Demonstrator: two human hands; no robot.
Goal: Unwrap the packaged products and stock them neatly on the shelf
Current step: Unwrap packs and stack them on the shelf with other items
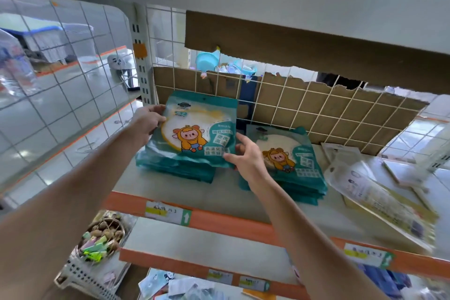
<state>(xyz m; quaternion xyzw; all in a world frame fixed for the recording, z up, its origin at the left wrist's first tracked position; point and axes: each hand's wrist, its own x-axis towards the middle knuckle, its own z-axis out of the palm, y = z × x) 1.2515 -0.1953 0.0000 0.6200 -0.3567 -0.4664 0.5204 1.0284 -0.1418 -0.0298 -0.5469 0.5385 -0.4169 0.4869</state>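
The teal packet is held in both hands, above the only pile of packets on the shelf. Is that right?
Not quite. The head view shows two piles on the shelf: the left pile under the teal packet, and a right pile beside it. Both the left hand and the right hand do hold the packet.

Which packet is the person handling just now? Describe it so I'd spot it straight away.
Look at the shelf with the orange front edge. Two stacks of teal cartoon packets lie on it; go to the left stack. The packet is the top one there, tilted up and held by the left hand and right hand, while the others lie flat.
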